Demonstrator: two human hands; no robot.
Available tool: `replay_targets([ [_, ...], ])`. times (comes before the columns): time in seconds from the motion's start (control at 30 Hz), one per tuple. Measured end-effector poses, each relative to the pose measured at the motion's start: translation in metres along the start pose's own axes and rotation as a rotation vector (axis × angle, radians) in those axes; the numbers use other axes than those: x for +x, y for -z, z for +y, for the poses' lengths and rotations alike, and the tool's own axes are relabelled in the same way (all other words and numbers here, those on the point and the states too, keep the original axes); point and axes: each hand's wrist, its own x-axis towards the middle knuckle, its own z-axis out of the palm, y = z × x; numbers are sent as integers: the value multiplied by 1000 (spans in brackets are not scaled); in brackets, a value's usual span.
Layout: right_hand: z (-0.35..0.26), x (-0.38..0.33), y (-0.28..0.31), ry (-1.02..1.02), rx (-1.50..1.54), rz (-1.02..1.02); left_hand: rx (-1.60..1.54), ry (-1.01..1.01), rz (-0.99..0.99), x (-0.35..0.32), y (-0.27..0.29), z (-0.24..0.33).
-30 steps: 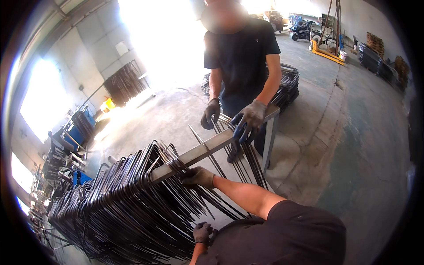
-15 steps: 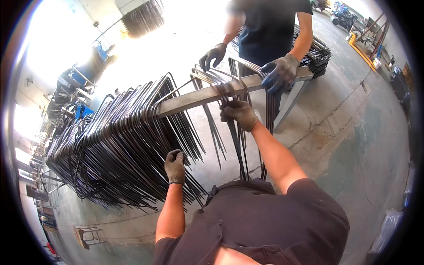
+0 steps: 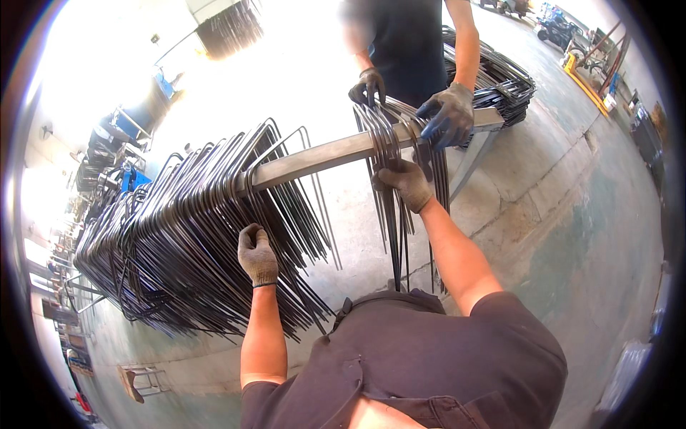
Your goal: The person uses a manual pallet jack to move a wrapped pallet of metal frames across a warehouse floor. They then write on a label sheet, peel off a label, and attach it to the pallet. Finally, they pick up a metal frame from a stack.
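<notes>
Right hand clenched on small bundle of bent rods hanging over square bar; left hand gripped rods of big stack on same bar. Opposite, co-worker's gloved hands held bundle at bar's far end.

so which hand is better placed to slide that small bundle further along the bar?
Right, probably. The right hand already grips the small bundle hanging on the bar. The left hand rests on the big stack, away from it.

metal workshop; bent rod stacks; concrete floor
</notes>
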Motion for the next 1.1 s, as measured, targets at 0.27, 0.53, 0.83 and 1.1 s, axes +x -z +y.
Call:
replay_targets([
  [0.27, -2, -7, -3, 22, 49, -8, -79, 92, -150, -32, -24, 5],
  [0.53, 21, -7, 3, 97, -74, 47, -119, 86, -46, -18, -18, -4],
  [0.83, 42, -14, 9, 204, -176, 201, -131, 206, -152, -71, -52, -53],
  [1.1, 61, -9, 14, 244, -195, 312, -213, 378, -293, -98, -66, -77],
])
